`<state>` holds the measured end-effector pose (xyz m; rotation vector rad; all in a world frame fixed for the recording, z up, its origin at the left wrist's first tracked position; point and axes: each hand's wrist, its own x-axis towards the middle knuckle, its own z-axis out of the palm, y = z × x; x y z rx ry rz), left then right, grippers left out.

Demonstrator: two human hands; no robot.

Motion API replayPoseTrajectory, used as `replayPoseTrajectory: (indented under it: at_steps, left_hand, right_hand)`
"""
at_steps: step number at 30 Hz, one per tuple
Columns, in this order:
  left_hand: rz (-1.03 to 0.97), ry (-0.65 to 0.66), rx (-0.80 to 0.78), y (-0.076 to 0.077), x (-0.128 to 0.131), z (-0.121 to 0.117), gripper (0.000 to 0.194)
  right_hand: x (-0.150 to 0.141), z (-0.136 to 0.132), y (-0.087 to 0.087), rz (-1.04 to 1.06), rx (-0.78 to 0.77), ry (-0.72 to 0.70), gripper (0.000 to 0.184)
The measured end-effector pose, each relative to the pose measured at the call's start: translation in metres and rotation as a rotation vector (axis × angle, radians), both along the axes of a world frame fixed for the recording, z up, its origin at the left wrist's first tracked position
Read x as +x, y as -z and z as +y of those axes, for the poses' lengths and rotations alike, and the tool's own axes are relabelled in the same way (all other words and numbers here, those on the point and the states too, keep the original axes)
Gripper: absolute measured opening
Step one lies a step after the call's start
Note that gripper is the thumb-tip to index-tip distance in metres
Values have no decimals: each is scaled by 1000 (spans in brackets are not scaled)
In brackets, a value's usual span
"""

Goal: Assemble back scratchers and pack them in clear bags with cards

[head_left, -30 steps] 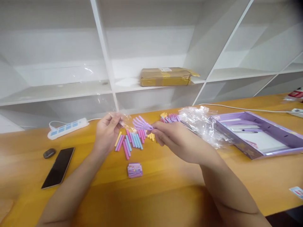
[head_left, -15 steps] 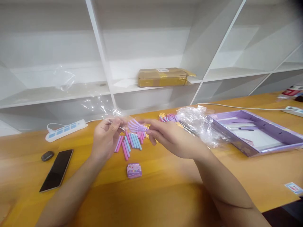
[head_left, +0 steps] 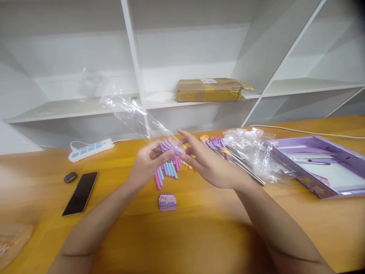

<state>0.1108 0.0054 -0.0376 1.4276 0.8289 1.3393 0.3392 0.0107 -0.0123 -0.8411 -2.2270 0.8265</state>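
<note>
With the left hand (head_left: 148,161) we are pinching the purple claw-shaped head (head_left: 169,145) between thumb and fingers, a long clear plastic bag (head_left: 134,110) trailing up behind it. The right hand (head_left: 209,163) is meeting the claw's base, fingers partly spread; whether it is gripping, we cannot tell. We seem to be working claw and film together; the next move calls for steadying the claw while controlling the slippery film. Below, pink and blue tubes (head_left: 172,169) are lying on the surface (head_left: 188,232), a small purple card (head_left: 167,203) nearer us. Rightward, metal rods (head_left: 247,170) are resting beside crumpled plastic (head_left: 251,142), then a purple box (head_left: 309,184).
</note>
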Motion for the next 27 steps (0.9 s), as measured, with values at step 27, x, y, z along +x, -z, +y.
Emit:
replayPoseTrajectory:
  at_steps: [27]
  left_hand:
    - [13,-130,96,-9,-23,23,29]
  right_hand:
    - [0,14,-3,-194,25,36,32]
